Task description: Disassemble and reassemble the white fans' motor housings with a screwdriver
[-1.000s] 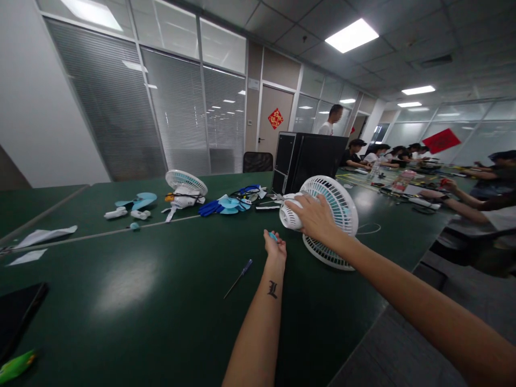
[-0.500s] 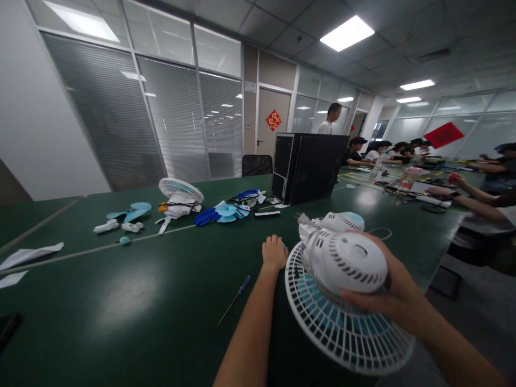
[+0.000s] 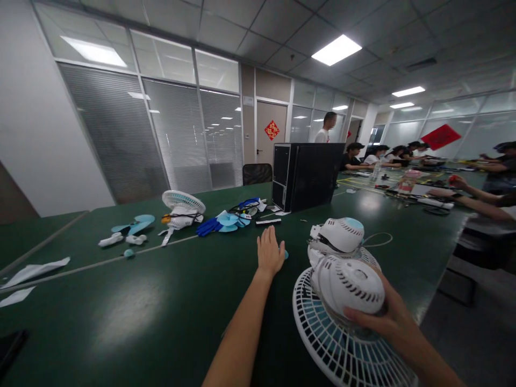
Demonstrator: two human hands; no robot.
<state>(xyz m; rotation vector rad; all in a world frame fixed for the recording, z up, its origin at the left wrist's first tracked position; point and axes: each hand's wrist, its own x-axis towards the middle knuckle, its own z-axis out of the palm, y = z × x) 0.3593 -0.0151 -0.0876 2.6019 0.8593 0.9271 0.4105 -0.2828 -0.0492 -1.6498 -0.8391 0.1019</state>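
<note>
My right hand (image 3: 389, 317) grips the white motor housing (image 3: 350, 286) of a small electric fan from its right side. The fan's round white grille (image 3: 308, 317) faces down beneath the housing, with pale blue blades showing through the slats. Just behind it on the table sits a second fan (image 3: 341, 235) of the same kind, partly covered by the first. Left of both fans, my left hand (image 3: 270, 251) is open, fingers stretched forward and palm down over the green table. A small light blue part (image 3: 286, 254) shows beside its thumb side.
A black computer case (image 3: 314, 177) stands at the back. Farther left lie another white fan (image 3: 182, 209), blue gloves (image 3: 207, 227), loose blue fan blades (image 3: 139, 224), white plastic pieces (image 3: 110, 239) and paper (image 3: 36, 272). Several people sit along the table at the right.
My left hand has gone from curled to open with its fingers extended. The screwdriver beside my left forearm is now hidden by it. The second fan shows more fully behind the held one.
</note>
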